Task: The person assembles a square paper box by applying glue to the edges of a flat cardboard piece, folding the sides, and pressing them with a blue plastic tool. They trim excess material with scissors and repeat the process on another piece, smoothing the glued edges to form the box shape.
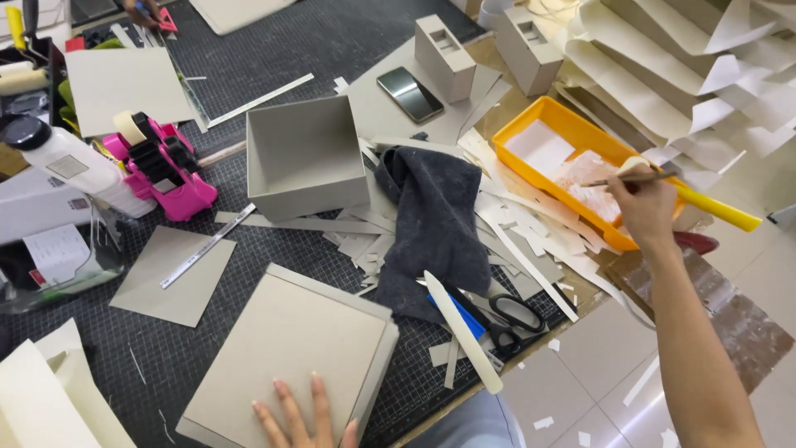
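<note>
Left hand (pixel 303 415) lay flat, fingers spread, on the grey cardboard box lid (pixel 290 357) at the near edge of the surface (pixel 332 41); pressing, not gripping. Lid faces were bare grey board, no covering paper on them yet, as far as could be seen.

Right hand (pixel 647 207) was clenched round a thin-handled brush (pixel 630 176), its head over the orange plastic tray (pixel 531 112), which held white paste and a white sheet. Judged: glue being loaded, none yet on the lid.

Beyond the left hand stood the open grey cardboard box base (pixel 303 158), also uncovered. Between the hands lay a dark grey cloth (pixel 435 224), black-handled scissors (pixel 510 315), a cream bone folder (pixel 460 328) and grey offcut strips (pixel 531 241). Cutting looked done; gluing and wrapping left
</note>
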